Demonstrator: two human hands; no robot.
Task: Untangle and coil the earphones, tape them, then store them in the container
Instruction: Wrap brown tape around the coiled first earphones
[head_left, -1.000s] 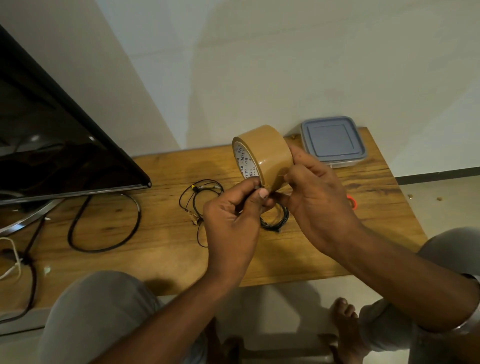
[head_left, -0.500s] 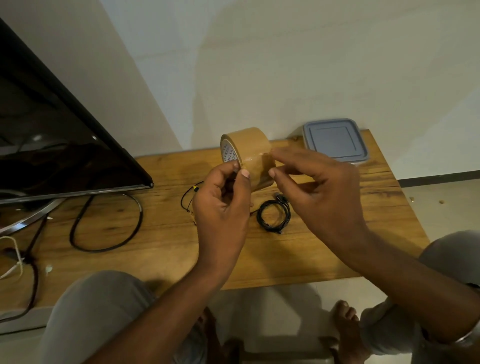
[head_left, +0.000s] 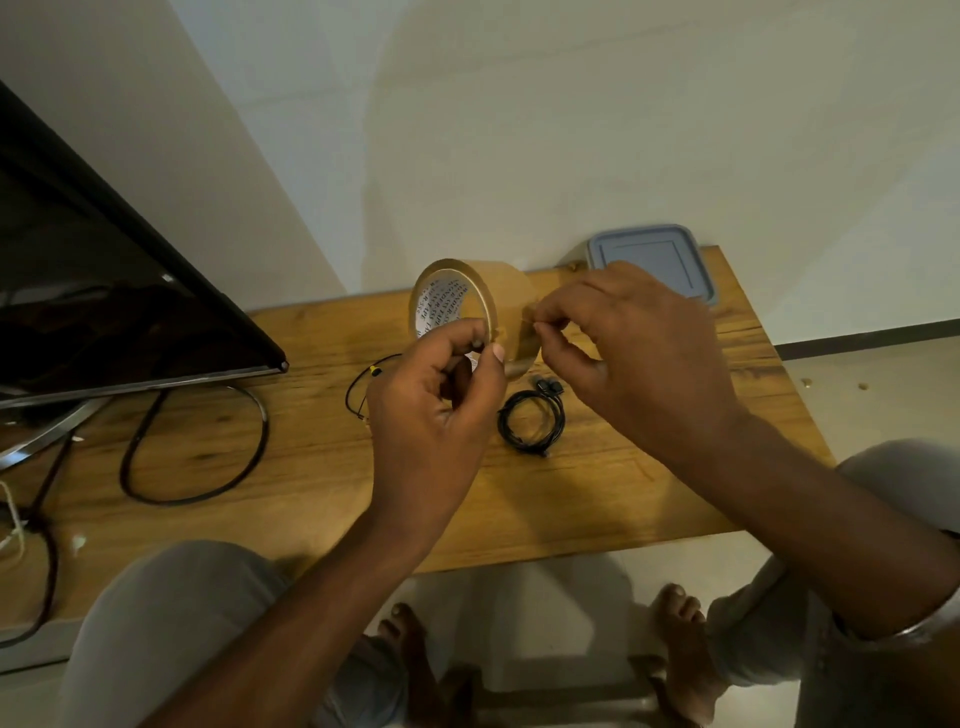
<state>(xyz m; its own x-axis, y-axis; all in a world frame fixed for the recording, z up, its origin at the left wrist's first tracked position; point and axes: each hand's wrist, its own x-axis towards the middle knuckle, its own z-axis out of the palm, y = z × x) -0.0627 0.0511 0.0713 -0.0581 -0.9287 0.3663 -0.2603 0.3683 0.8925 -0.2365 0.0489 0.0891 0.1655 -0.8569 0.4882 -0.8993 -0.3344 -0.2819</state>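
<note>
A brown tape roll (head_left: 498, 291) is held upright above the wooden table (head_left: 311, 467). My left hand (head_left: 436, 410) grips its lower rim, thumb and fingers through the core. My right hand (head_left: 634, 353) pinches at the tape's outer surface on the roll's right side. A coiled black pair of earphones (head_left: 531, 422) lies flat on the table under and between my hands. A second, tangled pair of earphones (head_left: 363, 384) with a yellow mark lies to the left, partly hidden by my left hand. The grey lidded container (head_left: 654, 254) sits shut at the table's far right corner.
A dark monitor (head_left: 104, 301) leans at the left with its metal stand and a black cable loop (head_left: 197, 457) on the table. A wall stands close behind the table. My knees and bare feet are below the table's near edge.
The roll has been lifted higher and turned so its printed core faces me. My right hand moved from below the roll to pinch its outer surface. The coiled earphones now lie uncovered on the table.
</note>
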